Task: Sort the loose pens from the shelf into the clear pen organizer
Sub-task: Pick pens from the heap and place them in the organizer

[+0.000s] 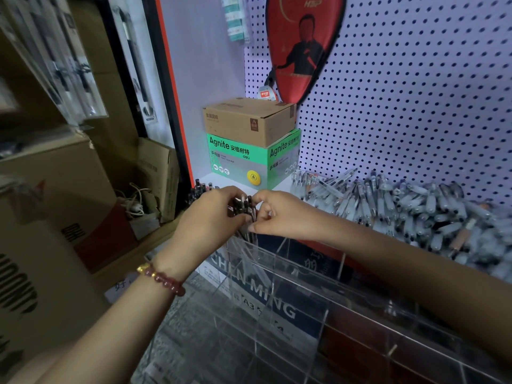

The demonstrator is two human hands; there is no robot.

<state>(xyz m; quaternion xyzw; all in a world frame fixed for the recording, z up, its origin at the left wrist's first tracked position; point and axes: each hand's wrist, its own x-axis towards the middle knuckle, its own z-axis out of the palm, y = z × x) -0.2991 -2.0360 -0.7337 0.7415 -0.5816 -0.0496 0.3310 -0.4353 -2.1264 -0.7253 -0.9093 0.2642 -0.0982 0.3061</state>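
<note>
The left hand (213,214) is gripping a bundle (243,209) of dark pens, its fingers curling round the barrels. The right hand (279,214) is pinching the same bundle near the tops with thumb and forefinger, and its other fingers are bending loosely. The bundle is standing almost upright, and its lower ends are going into the far-left compartment of the organizer (302,314), at about 11 o'clock from the organizer's middle. The main risk seems to be that the pens are splaying once the grip is loosening. Some could be falling over the clear rim toward 9 o'clock, where cartons and cables are lying lower down. Others could be sliding over a divider into the next compartment at 3 o'clock. The clear walls are hard to see, so a pen tip could also be catching on an edge. For room, the green box (238,159) is standing near at 12 o'clock from the hands, and more dark pens (199,189) are showing just behind the left hand at 11 o'clock, so forward movement is limited. The pile (415,212) of loose pens is beginning near the right hand and spreading toward 3 o'clock on the shelf (281,185), under the pegboard (415,79). The way to it above the organizer is looking open.
</note>
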